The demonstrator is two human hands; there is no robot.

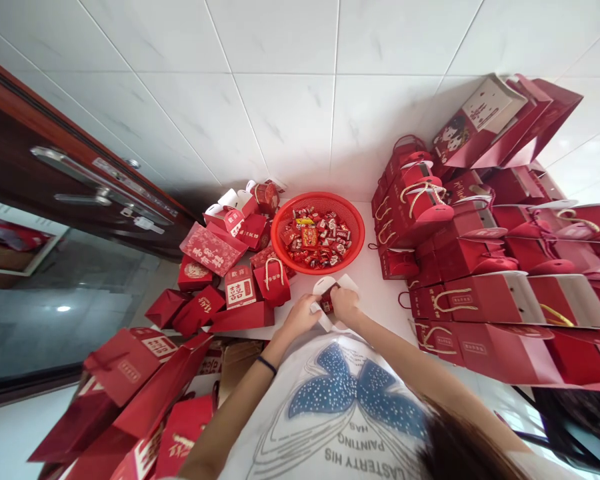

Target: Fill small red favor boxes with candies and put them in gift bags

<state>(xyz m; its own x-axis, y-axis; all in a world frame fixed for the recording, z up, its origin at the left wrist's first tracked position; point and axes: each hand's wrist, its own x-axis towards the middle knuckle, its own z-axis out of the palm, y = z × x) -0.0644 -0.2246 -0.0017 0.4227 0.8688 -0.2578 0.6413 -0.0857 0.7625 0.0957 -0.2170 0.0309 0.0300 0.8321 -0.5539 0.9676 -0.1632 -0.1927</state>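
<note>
Close to my body, at the front of the white table, is a small open gift box (327, 303) with raised white flaps and a dark red inside. My left hand (303, 316) grips its left side, fingers closed on a flap. Curled fingers of my right hand (345, 304) reach into the opening from the right; their tips are hidden, so whatever they pinch cannot be made out. Just beyond the box stands a red plastic basket (359, 248) holding many small wrapped candies (325, 237), mostly red, with a yellow one among them.
Red gift boxes (213, 250) lie jumbled left of the basket. Rows of red boxes with rope handles (460, 300) are stacked at right, with taller gift bags (510, 127) behind. More red bags (130, 380) fill the lower left. A tiled wall (285, 120) and door (80, 180) border the table.
</note>
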